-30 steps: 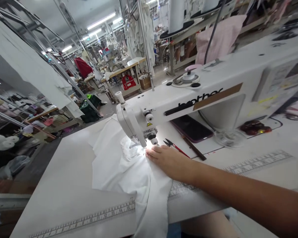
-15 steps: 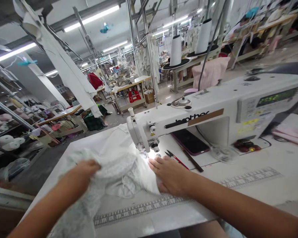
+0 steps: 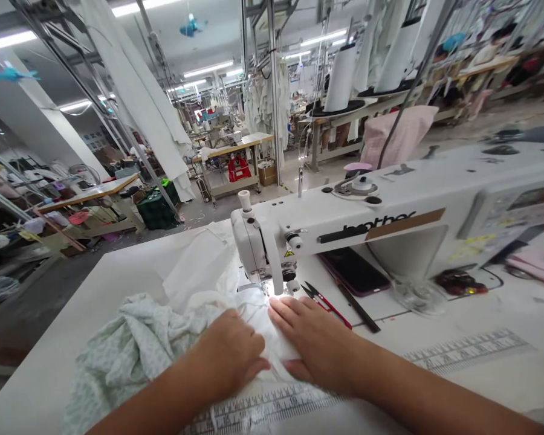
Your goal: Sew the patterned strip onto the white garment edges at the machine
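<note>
Left hand (image 3: 229, 350) – palm down on the white cloth (image 3: 258, 320), forearm coming in from the lower left, fingers (image 3: 254, 362) closed together and slightly curled; pressing rather than pinching, as far as the blur allows. Right hand (image 3: 317, 344) – palm down on the same cloth, forearm angled in from the lower right, fingers (image 3: 283, 314) open, extended and slightly spread, tips just in front of the presser foot (image 3: 265, 289) of a Brother sewing machine (image 3: 381, 226). Cloth lies on the white surface (image 3: 63, 326) at the needle area, a pale green-printed fabric (image 3: 127, 356) bunched beside the left hand. Red-handled thread snips (image 3: 326, 308) lie just right of the right fingertips, near a smartphone (image 3: 353, 272).
</note>
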A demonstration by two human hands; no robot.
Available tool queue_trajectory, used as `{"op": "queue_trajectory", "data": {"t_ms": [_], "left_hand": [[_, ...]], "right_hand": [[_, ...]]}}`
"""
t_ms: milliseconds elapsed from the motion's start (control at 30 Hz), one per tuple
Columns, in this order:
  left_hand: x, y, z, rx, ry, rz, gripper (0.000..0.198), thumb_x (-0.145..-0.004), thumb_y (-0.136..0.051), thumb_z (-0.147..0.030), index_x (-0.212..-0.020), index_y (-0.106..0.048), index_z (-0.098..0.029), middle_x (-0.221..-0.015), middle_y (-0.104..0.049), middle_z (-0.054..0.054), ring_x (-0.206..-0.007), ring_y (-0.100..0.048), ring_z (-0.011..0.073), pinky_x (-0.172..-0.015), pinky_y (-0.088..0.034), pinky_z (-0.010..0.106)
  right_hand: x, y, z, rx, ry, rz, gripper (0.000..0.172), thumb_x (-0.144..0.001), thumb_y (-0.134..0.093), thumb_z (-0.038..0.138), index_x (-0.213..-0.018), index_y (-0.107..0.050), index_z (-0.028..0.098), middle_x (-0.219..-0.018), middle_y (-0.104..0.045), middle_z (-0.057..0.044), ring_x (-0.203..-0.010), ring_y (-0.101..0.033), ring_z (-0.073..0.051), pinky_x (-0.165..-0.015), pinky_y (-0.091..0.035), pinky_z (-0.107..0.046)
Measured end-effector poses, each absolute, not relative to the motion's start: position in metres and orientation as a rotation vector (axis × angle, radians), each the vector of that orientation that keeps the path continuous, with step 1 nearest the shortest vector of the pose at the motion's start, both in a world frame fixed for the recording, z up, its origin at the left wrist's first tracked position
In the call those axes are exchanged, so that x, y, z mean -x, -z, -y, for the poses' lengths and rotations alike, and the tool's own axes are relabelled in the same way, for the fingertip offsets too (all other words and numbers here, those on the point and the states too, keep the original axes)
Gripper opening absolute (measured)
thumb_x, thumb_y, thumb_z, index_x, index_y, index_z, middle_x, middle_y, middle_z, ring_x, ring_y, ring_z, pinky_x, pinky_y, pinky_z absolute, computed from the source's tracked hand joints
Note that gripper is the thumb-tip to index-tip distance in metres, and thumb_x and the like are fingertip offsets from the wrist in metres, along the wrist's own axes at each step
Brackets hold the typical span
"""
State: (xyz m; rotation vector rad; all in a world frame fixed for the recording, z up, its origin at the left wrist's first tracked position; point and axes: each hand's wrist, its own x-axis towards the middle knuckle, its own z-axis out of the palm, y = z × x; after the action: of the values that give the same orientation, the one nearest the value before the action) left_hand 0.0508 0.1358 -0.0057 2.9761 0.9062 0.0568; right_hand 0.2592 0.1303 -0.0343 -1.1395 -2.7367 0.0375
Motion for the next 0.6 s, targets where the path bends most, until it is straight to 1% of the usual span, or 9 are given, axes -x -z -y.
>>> {"op": "queue_trajectory", "data": {"t_ms": [67,133,167,233,333,400,500,533,600], "left_hand": [[-0.043,0.008,-0.122,-2.92,-0.175,-0.886,0.02,-0.088,-0.054,-0.023,-0.069,-0.055,-0.017,-0.068,-0.063,0.005,-0.065,-0.06,0.0211,-0.068,-0.05,0.039],[-0.038,0.005,-0.112,-2.731,-0.38,-0.85,0.012,-0.087,-0.05,-0.017,-0.079,-0.058,-0.016,-0.085,-0.067,0.008,-0.08,-0.063,0.0219,-0.075,-0.051,0.036],[-0.036,0.003,-0.111,-2.6,-0.463,-0.864,0.012,-0.088,-0.048,-0.017,-0.088,-0.06,-0.017,-0.094,-0.068,0.009,-0.088,-0.064,0.0213,-0.079,-0.051,0.034],[-0.035,-0.002,-0.115,-2.335,-0.585,-0.985,0.019,-0.091,-0.044,-0.018,-0.102,-0.059,-0.019,-0.101,-0.068,0.006,-0.091,-0.064,0.0178,-0.081,-0.051,0.029],[-0.036,-0.007,-0.127,-2.111,-0.66,-1.184,0.023,-0.094,-0.038,-0.019,-0.103,-0.059,-0.023,-0.088,-0.068,0.0,-0.08,-0.064,0.0153,-0.074,-0.051,0.027],[-0.038,-0.01,-0.13,-2.087,-0.611,-1.173,0.025,-0.094,-0.037,-0.018,-0.103,-0.059,-0.024,-0.092,-0.068,-0.001,-0.083,-0.064,0.0154,-0.077,-0.051,0.028],[-0.044,-0.014,-0.124,-2.08,-0.443,-1.153,0.02,-0.094,-0.046,-0.028,-0.111,-0.057,-0.027,-0.092,-0.068,-0.001,-0.081,-0.065,0.0167,-0.075,-0.053,0.03],[-0.048,-0.014,-0.122,-2.107,-0.402,-1.167,0.029,-0.088,-0.057,-0.038,-0.115,-0.054,-0.026,-0.094,-0.068,0.0,-0.081,-0.065,0.0188,-0.074,-0.054,0.032],[-0.056,-0.008,-0.121,-2.244,-0.372,-1.199,0.072,-0.065,-0.079,-0.053,-0.121,-0.047,-0.023,-0.105,-0.064,0.006,-0.089,-0.064,0.0254,-0.077,-0.055,0.04]], "right_hand": [[-0.265,0.031,-0.132,1.107,-0.144,2.722,0.054,-0.091,-0.053,0.043,-0.132,-0.053,0.007,-0.139,-0.051,-0.021,-0.126,-0.046,-0.034,-0.1,-0.039,-0.05],[-0.272,0.027,-0.133,1.029,-0.28,2.709,0.04,-0.096,-0.047,0.036,-0.126,-0.058,0.012,-0.137,-0.054,-0.016,-0.127,-0.047,-0.03,-0.103,-0.037,-0.047],[-0.276,0.025,-0.133,0.972,-0.336,2.701,0.04,-0.097,-0.044,0.037,-0.125,-0.058,0.013,-0.136,-0.055,-0.015,-0.128,-0.046,-0.029,-0.105,-0.036,-0.047],[-0.283,0.025,-0.131,0.855,-0.41,2.697,0.051,-0.097,-0.042,0.047,-0.131,-0.053,0.011,-0.139,-0.052,-0.016,-0.132,-0.043,-0.031,-0.108,-0.032,-0.05],[-0.282,0.031,-0.13,0.853,-0.433,2.664,0.069,-0.091,-0.053,0.053,-0.141,-0.041,0.006,-0.141,-0.049,-0.02,-0.132,-0.042,-0.032,-0.109,-0.031,-0.052],[-0.275,0.036,-0.133,0.968,-0.421,2.6,0.057,-0.091,-0.057,0.035,-0.139,-0.044,0.009,-0.138,-0.053,-0.019,-0.127,-0.048,-0.03,-0.106,-0.035,-0.051],[-0.261,0.037,-0.143,1.038,-0.468,2.505,0.03,-0.088,-0.053,0.015,-0.116,-0.062,0.015,-0.124,-0.064,-0.013,-0.115,-0.057,-0.027,-0.098,-0.042,-0.046],[-0.257,0.035,-0.146,1.054,-0.522,2.489,0.024,-0.087,-0.052,0.013,-0.108,-0.065,0.017,-0.116,-0.067,-0.012,-0.108,-0.06,-0.025,-0.093,-0.045,-0.043],[-0.252,0.031,-0.153,1.148,-0.626,2.444,0.019,-0.085,-0.052,0.013,-0.098,-0.065,0.017,-0.099,-0.071,-0.009,-0.089,-0.065,-0.022,-0.079,-0.049,-0.036]]}}
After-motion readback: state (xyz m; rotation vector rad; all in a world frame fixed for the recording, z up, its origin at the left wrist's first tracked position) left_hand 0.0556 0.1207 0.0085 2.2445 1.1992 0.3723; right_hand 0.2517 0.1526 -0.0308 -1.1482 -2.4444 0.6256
